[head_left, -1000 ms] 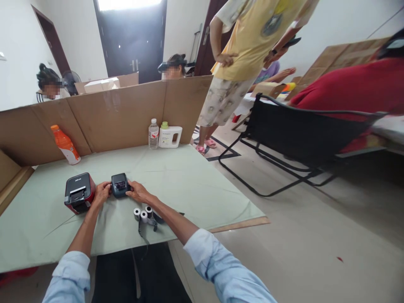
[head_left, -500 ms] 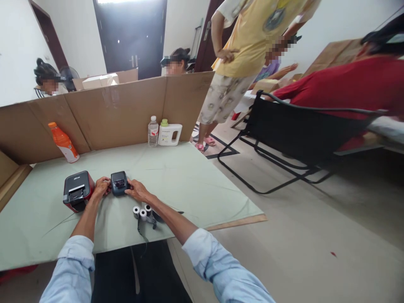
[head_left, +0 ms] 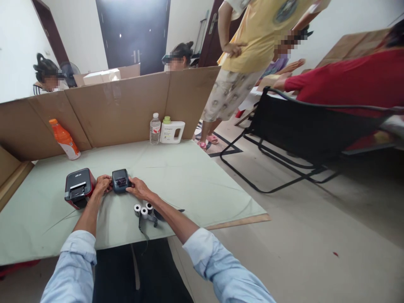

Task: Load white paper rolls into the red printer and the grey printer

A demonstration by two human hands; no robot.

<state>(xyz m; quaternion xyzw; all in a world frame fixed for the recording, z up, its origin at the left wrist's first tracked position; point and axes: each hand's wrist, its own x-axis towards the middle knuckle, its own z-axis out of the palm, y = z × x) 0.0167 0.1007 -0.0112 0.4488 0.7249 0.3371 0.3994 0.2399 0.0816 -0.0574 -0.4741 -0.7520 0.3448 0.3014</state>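
A small dark portable printer [head_left: 120, 182] sits on the pale green tabletop, held between my hands. My left hand [head_left: 103, 184] is closed at its left edge, fingers bent and partly hidden. On the opposite edge, my right hand [head_left: 138, 188] grips the printer with thumb and fingers. A larger black and red printer [head_left: 79, 187] stands just left of my left hand. Below my right wrist lie several white paper rolls [head_left: 144, 211], beside a dark strap or cable [head_left: 141, 227]. A dark object is partly covered by my right forearm.
Cardboard panels [head_left: 120, 111] wall the table's [head_left: 195, 181] far side. Against them stand an orange bottle [head_left: 65, 141], a clear water bottle [head_left: 155, 129] and a white jug [head_left: 172, 132]. Rightward are a black folding chair [head_left: 303, 130], a standing person and other seated people.
The whole view has shifted slightly as my head moved. Both hands stay at the small printer's sides, with little visible movement. The person in red has leaned a bit.
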